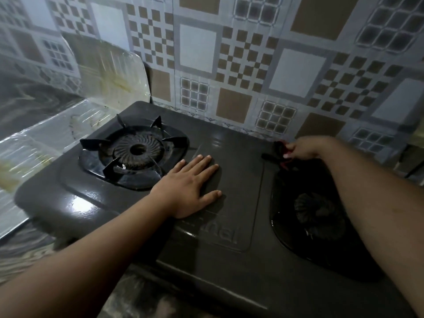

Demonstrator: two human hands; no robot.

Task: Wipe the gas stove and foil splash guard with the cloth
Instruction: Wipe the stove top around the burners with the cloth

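Observation:
A dark two-burner gas stove fills the middle of the head view. My left hand lies flat on its centre panel, fingers spread, holding nothing. My right hand is at the stove's far right corner, closed on a dark cloth with red trim pressed to the surface. The foil splash guard, stained yellowish, stands behind and left of the stove and runs along its left side. The left burner has its pan support on; my right forearm partly covers the right burner.
A patterned tile wall rises right behind the stove. The stove rests on a marbled grey counter, whose edge shows at the lower left. A dark cable hangs at the far right.

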